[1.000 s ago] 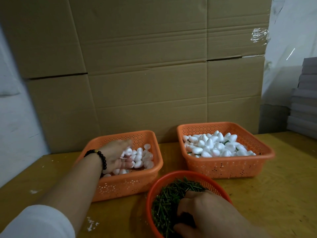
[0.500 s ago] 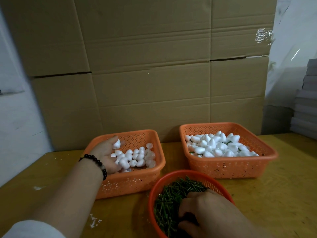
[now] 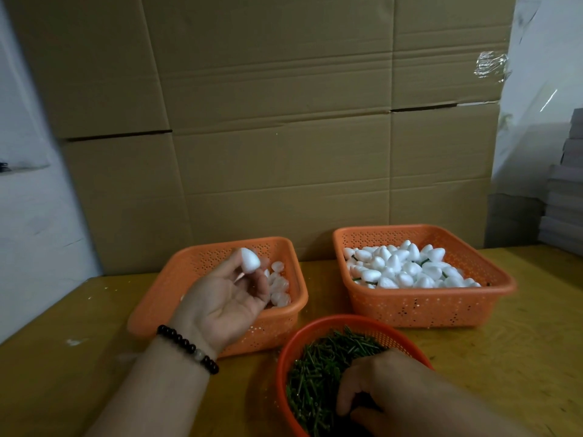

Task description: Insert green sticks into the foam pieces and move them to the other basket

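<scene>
- Left hand (image 3: 227, 298): palm up over the left basket (image 3: 176, 291), pinching one foam piece (image 3: 250, 260) at thumb and fingertips, other fingers loosely curled. Piece sits above the basket's far-right part, clear of the loose foam (image 3: 279, 287) still inside.
- Foam piece axis: egg/cone shape, long axis roughly upright, tilted a bit left. Narrow end points up and away, blunt end down into the fingers.
- Risk: the grip is shallow and the foam is probably light and slick, so stick pressure could spin or pop it out. The blunt end likely takes the stick; if so, it needs turning first.
- Risk: an off-axis push could send the stick out through the side wall or split the foam.
- Round bowl (image 3: 318, 328) at the desk's near edge, full of green sticks (image 3: 318, 370). Right hand (image 3: 388, 392) is buried in them, fingers curled down; cannot tell whether it holds a stick.
- Risk: tangled pile, so it may pull several sticks or scatter them onto the desk (image 3: 520, 357).
- Right basket (image 3: 422, 305) towards the desk's far right: heaped with stuck pieces (image 3: 407, 269), stems showing. A careless drop could roll off the heap.
</scene>
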Demonstrator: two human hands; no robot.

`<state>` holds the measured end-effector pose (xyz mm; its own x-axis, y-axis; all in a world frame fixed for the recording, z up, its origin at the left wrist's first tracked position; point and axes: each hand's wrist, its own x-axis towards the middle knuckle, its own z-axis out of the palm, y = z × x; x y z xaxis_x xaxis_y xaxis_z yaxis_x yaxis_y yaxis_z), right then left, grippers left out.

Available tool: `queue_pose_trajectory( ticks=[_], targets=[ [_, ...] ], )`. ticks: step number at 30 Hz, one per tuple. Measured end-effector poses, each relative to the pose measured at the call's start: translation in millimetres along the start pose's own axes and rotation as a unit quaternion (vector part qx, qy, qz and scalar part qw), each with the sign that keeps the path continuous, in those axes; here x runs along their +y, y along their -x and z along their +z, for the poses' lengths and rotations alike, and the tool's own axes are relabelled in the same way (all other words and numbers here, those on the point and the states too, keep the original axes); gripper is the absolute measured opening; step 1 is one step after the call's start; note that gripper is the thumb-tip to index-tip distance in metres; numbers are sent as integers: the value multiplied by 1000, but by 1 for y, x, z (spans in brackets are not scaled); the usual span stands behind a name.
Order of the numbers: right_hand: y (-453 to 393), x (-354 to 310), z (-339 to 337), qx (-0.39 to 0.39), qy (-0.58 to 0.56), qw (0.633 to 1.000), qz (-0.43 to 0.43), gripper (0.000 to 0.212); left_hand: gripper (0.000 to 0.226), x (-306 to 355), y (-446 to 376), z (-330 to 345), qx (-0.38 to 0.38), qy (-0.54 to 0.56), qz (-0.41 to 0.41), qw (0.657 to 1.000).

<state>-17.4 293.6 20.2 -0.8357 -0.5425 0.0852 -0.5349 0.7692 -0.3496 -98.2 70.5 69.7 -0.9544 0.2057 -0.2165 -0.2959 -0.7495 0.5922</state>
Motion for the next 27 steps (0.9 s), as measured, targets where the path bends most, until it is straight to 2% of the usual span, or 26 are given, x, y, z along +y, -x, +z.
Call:
queue_pose_trajectory(
  ticks=[6,12,18,23,27],
  targets=[
    [1,-2,1,4,20,1000,9,18,49,-36,21,8,-60,-26,-54,996],
    [4,-3,-4,78,-13,995,63,7,26,-51,31,9,-89,-39,-104,990],
    [8,-4,-12,161,-66,982,73,10,20,-54,31,6,-88,-88,-95,988],
    [7,-3,-13,293,-142,945,44,25,42,-49,30,2,-115,-143,-67,981],
    [6,-2,-11,363,-246,898,26,28,46,-50,31,0,-136,-182,-58,972]
  ],
)
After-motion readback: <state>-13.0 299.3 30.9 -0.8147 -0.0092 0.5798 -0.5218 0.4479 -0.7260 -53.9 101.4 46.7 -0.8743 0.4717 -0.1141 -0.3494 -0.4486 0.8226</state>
